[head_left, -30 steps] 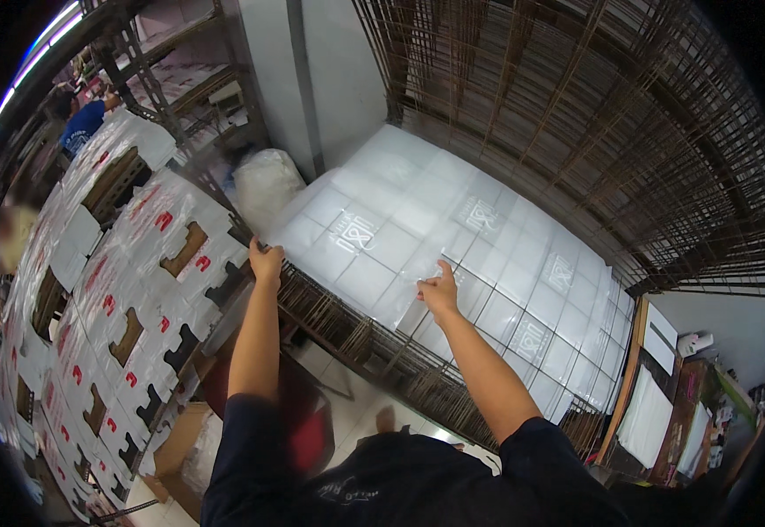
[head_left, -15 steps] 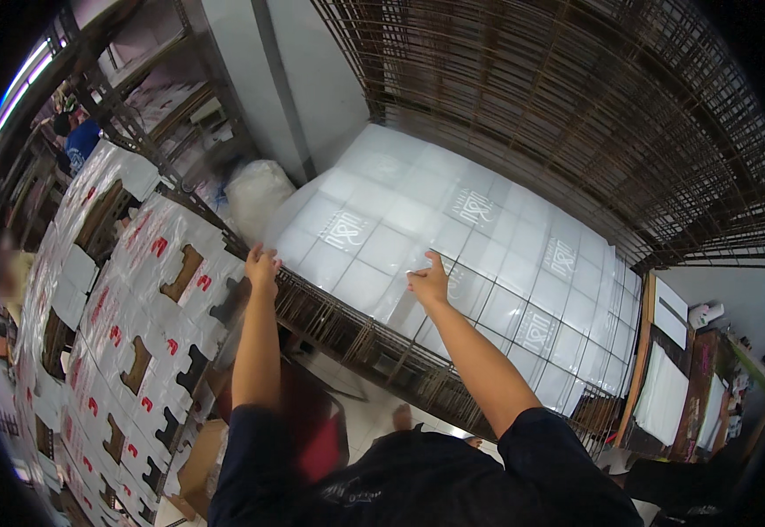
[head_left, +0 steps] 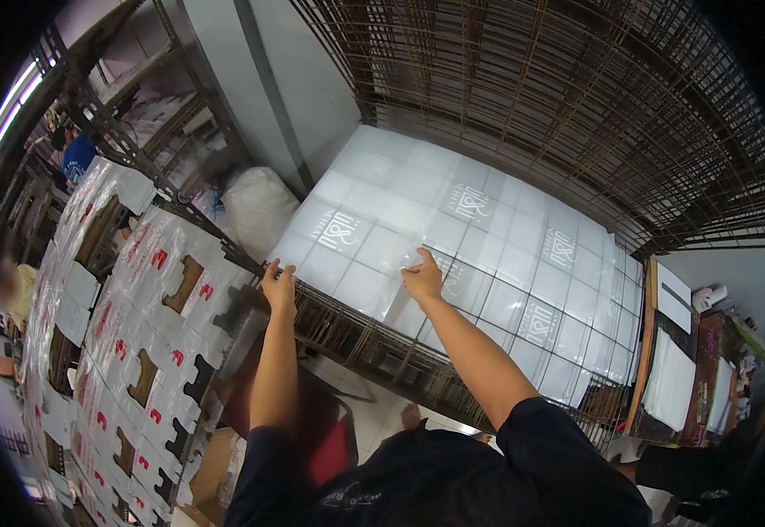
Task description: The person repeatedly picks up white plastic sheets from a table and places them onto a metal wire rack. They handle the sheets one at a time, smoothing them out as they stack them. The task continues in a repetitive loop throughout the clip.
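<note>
L hand (head_left: 279,286) is hanging half-curled at near-left corner of plastic (head_left: 497,268); R hand (head_left: 423,277) is sitting over near part, index out, other fingers bending in. Can't tell if either's gripping any. Plastic's lying on rack (head_left: 352,327), under & beyond R hand.

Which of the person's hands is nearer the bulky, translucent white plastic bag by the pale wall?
Left. The left hand is below the bag in the picture; the right hand is farther right, over the translucent white-printed plastic sheeting.
</note>
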The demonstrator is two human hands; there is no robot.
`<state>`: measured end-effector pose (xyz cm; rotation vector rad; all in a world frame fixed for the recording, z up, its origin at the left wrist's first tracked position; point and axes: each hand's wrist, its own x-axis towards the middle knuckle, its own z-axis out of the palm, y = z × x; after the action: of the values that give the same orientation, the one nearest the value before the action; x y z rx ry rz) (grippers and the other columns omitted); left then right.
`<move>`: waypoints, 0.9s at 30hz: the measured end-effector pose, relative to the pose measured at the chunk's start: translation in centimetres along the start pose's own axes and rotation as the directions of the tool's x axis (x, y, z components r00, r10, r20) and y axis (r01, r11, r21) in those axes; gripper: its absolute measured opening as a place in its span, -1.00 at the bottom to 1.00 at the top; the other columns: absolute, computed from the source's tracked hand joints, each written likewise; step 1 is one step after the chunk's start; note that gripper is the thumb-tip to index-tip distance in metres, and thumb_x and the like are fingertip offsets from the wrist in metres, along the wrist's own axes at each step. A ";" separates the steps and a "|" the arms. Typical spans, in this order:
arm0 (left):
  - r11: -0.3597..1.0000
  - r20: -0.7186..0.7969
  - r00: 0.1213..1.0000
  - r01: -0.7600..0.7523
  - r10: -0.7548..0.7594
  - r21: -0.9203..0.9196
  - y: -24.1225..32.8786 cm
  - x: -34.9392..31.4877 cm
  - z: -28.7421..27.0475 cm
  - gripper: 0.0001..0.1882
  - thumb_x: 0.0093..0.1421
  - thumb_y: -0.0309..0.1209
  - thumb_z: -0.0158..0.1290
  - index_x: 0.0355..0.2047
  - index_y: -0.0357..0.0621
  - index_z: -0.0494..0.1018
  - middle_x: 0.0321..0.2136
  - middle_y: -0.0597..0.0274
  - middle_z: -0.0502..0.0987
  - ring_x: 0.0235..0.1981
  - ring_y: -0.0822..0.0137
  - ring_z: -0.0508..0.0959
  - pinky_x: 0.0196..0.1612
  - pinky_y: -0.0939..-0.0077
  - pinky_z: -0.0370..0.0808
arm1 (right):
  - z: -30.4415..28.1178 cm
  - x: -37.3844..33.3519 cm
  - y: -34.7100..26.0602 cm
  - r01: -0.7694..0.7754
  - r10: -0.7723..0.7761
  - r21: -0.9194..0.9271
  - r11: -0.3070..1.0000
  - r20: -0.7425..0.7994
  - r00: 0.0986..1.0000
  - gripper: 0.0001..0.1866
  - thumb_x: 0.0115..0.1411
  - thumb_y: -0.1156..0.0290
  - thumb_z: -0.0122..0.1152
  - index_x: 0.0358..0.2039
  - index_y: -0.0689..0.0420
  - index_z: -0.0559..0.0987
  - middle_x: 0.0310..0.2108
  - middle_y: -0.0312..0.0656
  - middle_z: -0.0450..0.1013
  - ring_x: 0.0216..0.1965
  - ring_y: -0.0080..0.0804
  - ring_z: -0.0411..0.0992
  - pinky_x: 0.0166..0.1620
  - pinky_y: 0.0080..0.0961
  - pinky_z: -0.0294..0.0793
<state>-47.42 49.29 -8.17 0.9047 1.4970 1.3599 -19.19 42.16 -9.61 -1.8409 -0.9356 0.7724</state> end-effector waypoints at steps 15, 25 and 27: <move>0.991 0.040 0.991 -0.126 0.128 -0.052 1.0 -4.5 0.7 -0.40 -0.02 -0.57 0.11 0.07 -0.25 0.21 -0.08 0.04 0.35 -0.22 0.34 0.42 -0.16 0.50 0.40 | -1.4 -1.6 -0.5 0.101 -0.101 -0.006 0.995 -0.037 0.994 -0.42 -0.02 0.37 0.27 0.04 0.09 0.32 -0.52 -0.18 0.50 -0.56 -0.46 0.47 -0.43 -0.52 0.46; 0.891 0.558 0.743 -0.453 0.369 0.014 0.1 -25.7 7.8 -0.56 0.10 -0.57 -0.02 0.03 -0.28 0.24 -0.05 0.08 0.35 -0.08 0.23 0.37 -0.09 0.39 0.38 | -27.7 -11.3 2.7 0.353 -0.241 0.206 0.913 -0.427 0.872 -0.65 0.13 0.48 0.12 -0.05 0.17 0.38 -0.45 -0.24 0.45 -0.47 -0.56 0.40 -0.37 -0.61 0.41; 0.890 0.712 0.616 -0.456 0.336 -0.026 -0.2 -29.7 9.9 -0.61 0.04 -0.55 0.03 -0.07 -0.30 0.33 -0.12 0.11 0.40 -0.16 0.23 0.40 -0.10 0.41 0.34 | -34.5 -16.1 5.7 0.366 -0.142 0.246 0.898 -0.625 0.767 -0.67 0.14 0.51 0.09 -0.05 0.17 0.39 -0.45 -0.24 0.45 -0.47 -0.58 0.39 -0.37 -0.64 0.40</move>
<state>-28.19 24.92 -4.26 1.7183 0.8173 0.9879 1.99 11.72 0.88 -1.4453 -0.5654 0.1374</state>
